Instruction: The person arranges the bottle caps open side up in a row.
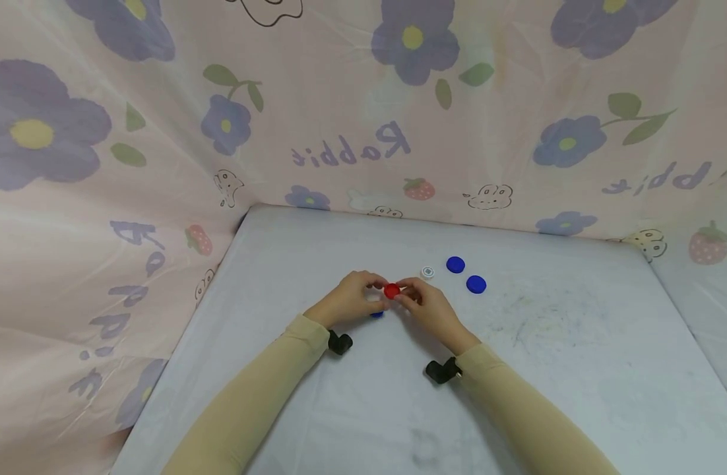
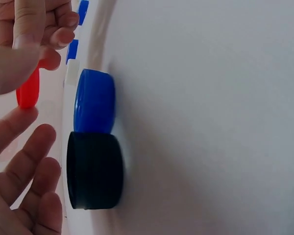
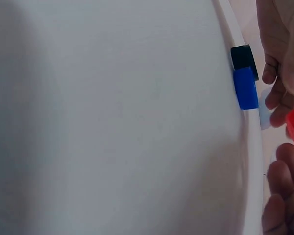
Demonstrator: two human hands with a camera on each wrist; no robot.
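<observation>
A red bottle cap (image 1: 392, 291) is held above the table between the fingertips of both hands. The left hand (image 1: 354, 298) touches its left side, and the left wrist view shows the red cap (image 2: 28, 90) between that thumb and index finger. From the other side, the right hand (image 1: 429, 307) pinches the cap with thumb and index finger. Beneath the left hand, a blue cap (image 1: 377, 315) lies partly covered. In the left wrist view this blue cap (image 2: 95, 101) touches a dark cap (image 2: 95, 171), which the left hand hides in the head view.
Two blue caps, one farther back (image 1: 455, 264) and one nearer (image 1: 476, 284), lie to the right of the hands. A white cap (image 1: 427, 272) with a printed top sits just behind the right hand. Patterned cloth (image 1: 351, 99) walls the white table (image 1: 363, 409) at back and sides.
</observation>
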